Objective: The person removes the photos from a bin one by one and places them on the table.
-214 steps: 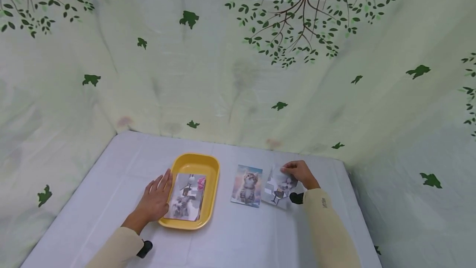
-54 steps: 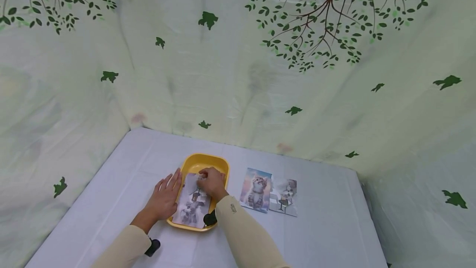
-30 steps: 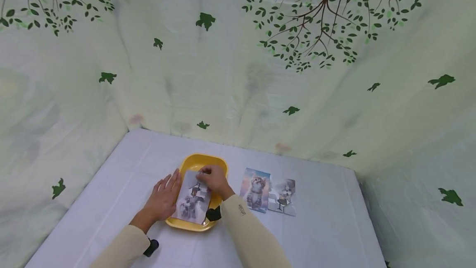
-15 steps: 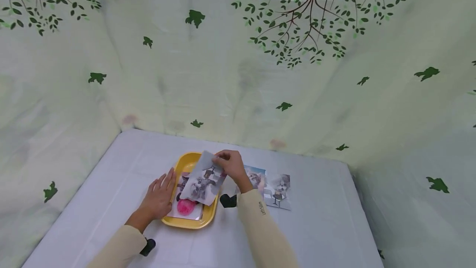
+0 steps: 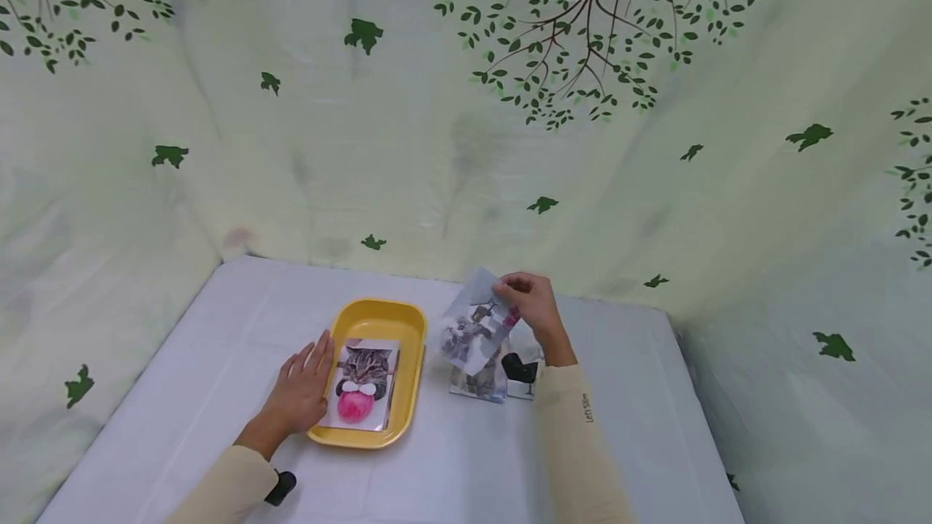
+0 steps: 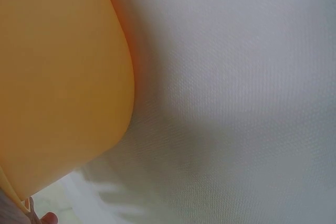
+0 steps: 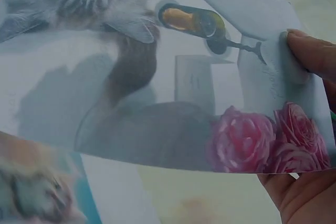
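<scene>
Right hand (image 5: 535, 302) up in the air, and it has the rose-and-kitten card (image 5: 473, 330) pinched at one short end, thumb on the printed face. The card is off the table, to the right of the tray, tilted with its picture towards the person. Its long axis runs on a slant: the gripped end up at the far right, the other end down at the near left. The pink roses (image 7: 257, 140) sit close to the fingers, the kitten's head towards the low end.

Below it, the sunset kitten card (image 5: 484, 386) lies partly covered, and just right of that a grey card (image 5: 518, 389) peeks out around the wrist, mostly hidden.

Over on the left, the yellow tray (image 5: 374, 315) points its long side away from the person. Inside, the pink-ball cat card (image 5: 364, 370) lies lengthwise with the tray, towards the near left; yellow floor shows beyond it and down its right side. Left hand (image 5: 297, 390) rests at the tray's left rim, fingers extended, grasping nothing.

A strip of white cloth separates tray from table cards, and more of the table (image 5: 641, 427) stretches between right sleeve (image 5: 578, 443) and right edge. Behind the far edge rises the leaf-patterned wall (image 5: 408, 120).
</scene>
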A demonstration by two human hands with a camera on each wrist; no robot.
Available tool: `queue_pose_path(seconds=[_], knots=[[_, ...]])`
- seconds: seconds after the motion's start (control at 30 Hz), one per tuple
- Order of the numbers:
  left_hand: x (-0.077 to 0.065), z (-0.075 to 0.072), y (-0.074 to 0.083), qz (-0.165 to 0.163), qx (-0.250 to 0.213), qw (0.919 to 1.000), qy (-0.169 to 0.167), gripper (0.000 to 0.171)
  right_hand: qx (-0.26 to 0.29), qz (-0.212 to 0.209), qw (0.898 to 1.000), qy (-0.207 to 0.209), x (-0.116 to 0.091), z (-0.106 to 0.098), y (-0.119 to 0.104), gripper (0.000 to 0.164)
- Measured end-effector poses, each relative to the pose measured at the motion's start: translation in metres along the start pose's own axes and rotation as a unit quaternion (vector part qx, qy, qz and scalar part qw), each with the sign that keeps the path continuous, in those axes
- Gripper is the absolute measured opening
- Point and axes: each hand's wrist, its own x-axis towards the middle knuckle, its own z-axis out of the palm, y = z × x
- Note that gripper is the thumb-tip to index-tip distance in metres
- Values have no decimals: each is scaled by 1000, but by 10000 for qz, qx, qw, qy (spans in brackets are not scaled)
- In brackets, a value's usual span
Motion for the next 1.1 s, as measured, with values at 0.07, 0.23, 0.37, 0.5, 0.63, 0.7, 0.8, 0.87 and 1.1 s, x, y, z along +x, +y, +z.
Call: queue_pose_path(seconds=[0.07, 0.23, 0.37, 0.5, 0.63, 0.7, 0.8, 0.87, 1.1], knots=[[0, 1, 0, 1, 37, 10000, 25, 86, -186, 32, 9998, 112, -1, -18, 2, 20], [1, 2, -1, -20, 79, 10000, -1, 86, -705, 512, 9955, 371, -8, -66, 17, 25], [2, 3, 0, -19, 94, 10000, -16, 86, -1102, 804, 9898, 411, -16, -101, 37, 29], [2, 2, 1, -31, 102, 9999, -7, 86, -1373, 939, 9854, 357, -24, -134, 58, 32], [0, 1, 0, -28, 91, 10000, 0, 85, -1660, 1133, 9792, 279, -32, -162, 74, 37], [0, 1, 0, -34, 99, 9999, 2, 85, -1827, 1190, 9757, 207, -36, -173, 81, 38], [0, 2, 1, -27, 65, 10000, 17, 84, -2081, 1331, 9688, 171, -42, -187, 93, 36], [0, 2, 1, -44, 30, 10000, 9, 84, -2229, 1485, 9634, 102, -44, -192, 100, 35], [0, 2, 0, -53, 138, 9999, 35, 84, -2586, 1431, 9552, -131, -46, -195, 124, 25]])
